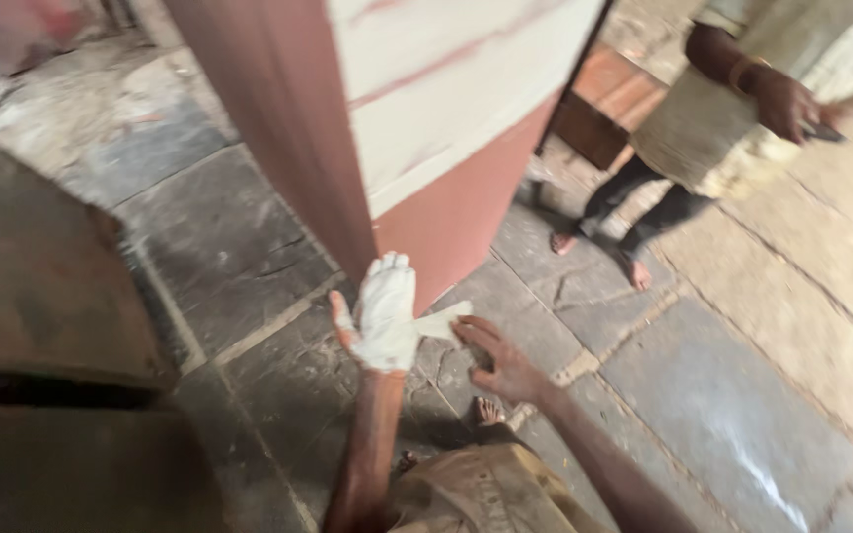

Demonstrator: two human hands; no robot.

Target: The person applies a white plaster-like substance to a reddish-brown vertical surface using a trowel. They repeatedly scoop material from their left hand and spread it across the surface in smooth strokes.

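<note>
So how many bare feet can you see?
3. One is the wearer's own, below the right hand. Two belong to the person standing at upper right: one, another. The wearer's other foot may be hidden.

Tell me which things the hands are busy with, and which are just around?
Busy with:
- left hand, wrapped in white cloth
- right hand, at the cloth's loose end

Just around:
- reddish-brown and white pillar
- stone floor
- another person standing barefoot, a small dark thing in one hand
</note>
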